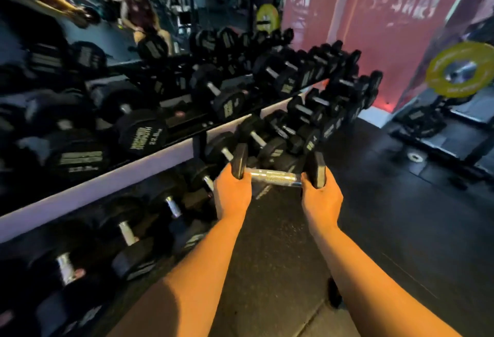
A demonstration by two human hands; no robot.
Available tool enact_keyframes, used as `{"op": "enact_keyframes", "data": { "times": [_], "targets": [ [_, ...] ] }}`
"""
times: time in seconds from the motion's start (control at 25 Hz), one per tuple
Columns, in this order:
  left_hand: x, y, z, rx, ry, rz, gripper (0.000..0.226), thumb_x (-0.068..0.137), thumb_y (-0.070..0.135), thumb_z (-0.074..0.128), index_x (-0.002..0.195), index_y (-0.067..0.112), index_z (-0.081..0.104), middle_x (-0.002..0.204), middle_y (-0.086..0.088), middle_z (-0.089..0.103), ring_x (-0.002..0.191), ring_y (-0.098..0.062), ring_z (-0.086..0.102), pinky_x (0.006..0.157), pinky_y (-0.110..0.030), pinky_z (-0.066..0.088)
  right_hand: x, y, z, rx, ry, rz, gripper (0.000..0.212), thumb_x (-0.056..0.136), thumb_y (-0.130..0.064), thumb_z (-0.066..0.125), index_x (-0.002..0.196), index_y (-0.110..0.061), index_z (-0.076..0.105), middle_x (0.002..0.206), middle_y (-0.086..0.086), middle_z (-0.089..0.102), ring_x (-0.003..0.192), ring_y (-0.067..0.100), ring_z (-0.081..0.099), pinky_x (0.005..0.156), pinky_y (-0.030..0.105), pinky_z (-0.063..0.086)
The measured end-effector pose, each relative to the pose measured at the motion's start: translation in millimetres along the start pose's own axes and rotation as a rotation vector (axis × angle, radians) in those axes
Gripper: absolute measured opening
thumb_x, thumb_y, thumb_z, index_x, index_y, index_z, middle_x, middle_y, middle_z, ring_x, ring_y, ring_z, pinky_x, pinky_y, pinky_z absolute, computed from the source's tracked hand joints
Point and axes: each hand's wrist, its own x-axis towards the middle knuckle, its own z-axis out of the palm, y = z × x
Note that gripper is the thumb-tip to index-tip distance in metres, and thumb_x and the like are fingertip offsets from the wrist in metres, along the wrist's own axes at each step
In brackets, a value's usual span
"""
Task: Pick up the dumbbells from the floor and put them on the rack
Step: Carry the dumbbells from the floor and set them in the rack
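Note:
I hold a black dumbbell [275, 176] with a chrome handle crosswise in front of me, above the floor. My left hand [232, 194] grips its left head from below and my right hand [320, 197] grips its right head. The dumbbell hangs level, just in front of the lower shelf of the rack [133, 176], close to the dumbbells stored there. The rack runs from lower left to upper right and carries several black dumbbells on each tier.
A mirror behind the rack reflects a seated person [141, 15]. Dark rubber floor [387, 216] spreads to the right. A yellow weight plate on a stand [458, 73] sits at the far right by a pink wall [387, 29]. A dark object [335, 292] lies on the floor under my right forearm.

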Motion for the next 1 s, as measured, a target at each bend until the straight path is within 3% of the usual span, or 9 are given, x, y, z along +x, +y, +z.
{"op": "enact_keyframes", "data": {
  "times": [0.16, 0.32, 0.48, 0.6, 0.8, 1.0],
  "targets": [
    [71, -9, -111, 0.017, 0.204, 0.007, 0.021, 0.096, 0.022, 0.064, 0.115, 0.015, 0.072, 0.097, -0.002, 0.071, 0.092, -0.022, 0.064, 0.072, -0.023, 0.039, -29, -53, 126, 0.070, -0.180, -0.062, 0.036, 0.090, -0.025, 0.070, 0.125, -0.018, 0.065, 0.103, 0.005, 0.072, 0.097, 0.023, 0.066, 0.076, 0.030, 0.045],
    [140, -18, -224, -0.018, 0.416, -0.005, 0.021, 0.096, 0.020, 0.063, 0.115, 0.015, 0.072, 0.093, 0.002, 0.069, 0.090, -0.018, 0.064, 0.076, -0.024, 0.043, -70, -111, 253, 0.139, -0.361, -0.117, 0.041, 0.090, -0.027, 0.071, 0.129, -0.021, 0.064, 0.108, 0.004, 0.072, 0.101, 0.022, 0.066, 0.087, 0.032, 0.050],
    [196, -40, -317, -0.020, 0.621, -0.036, 0.007, 0.095, 0.019, 0.065, 0.097, 0.021, 0.071, 0.077, 0.006, 0.064, 0.071, -0.011, 0.061, 0.057, -0.015, 0.041, -104, -153, 371, 0.201, -0.548, -0.226, 0.044, 0.091, -0.026, 0.070, 0.134, -0.020, 0.061, 0.115, 0.001, 0.071, 0.110, 0.017, 0.064, 0.093, 0.025, 0.045],
    [230, -55, -381, 0.017, 0.792, -0.061, 0.012, 0.095, 0.019, 0.067, 0.085, 0.025, 0.065, 0.069, 0.009, 0.062, 0.061, -0.004, 0.055, 0.049, -0.008, 0.040, -133, -179, 465, 0.205, -0.689, -0.285, 0.046, 0.092, -0.030, 0.068, 0.136, -0.022, 0.060, 0.117, 0.000, 0.071, 0.114, 0.018, 0.063, 0.093, 0.026, 0.045],
    [260, -74, -480, 0.095, 1.066, -0.139, 0.010, 0.091, 0.019, 0.068, 0.090, 0.028, 0.065, 0.066, 0.015, 0.059, 0.062, 0.002, 0.054, 0.053, -0.003, 0.036, -200, -218, 579, 0.251, -0.948, -0.339, 0.043, 0.092, -0.033, 0.067, 0.133, -0.022, 0.062, 0.112, 0.000, 0.072, 0.111, 0.020, 0.063, 0.084, 0.023, 0.043],
    [270, -109, -587, 0.030, 1.273, -0.188, 0.009, 0.088, 0.018, 0.064, 0.087, 0.024, 0.070, 0.068, 0.007, 0.064, 0.066, -0.008, 0.060, 0.057, -0.014, 0.039, -298, -253, 672, 0.289, -1.171, -0.371, 0.040, 0.093, -0.033, 0.066, 0.131, -0.020, 0.063, 0.111, 0.000, 0.072, 0.108, 0.021, 0.065, 0.082, 0.026, 0.045]
  ]
}}
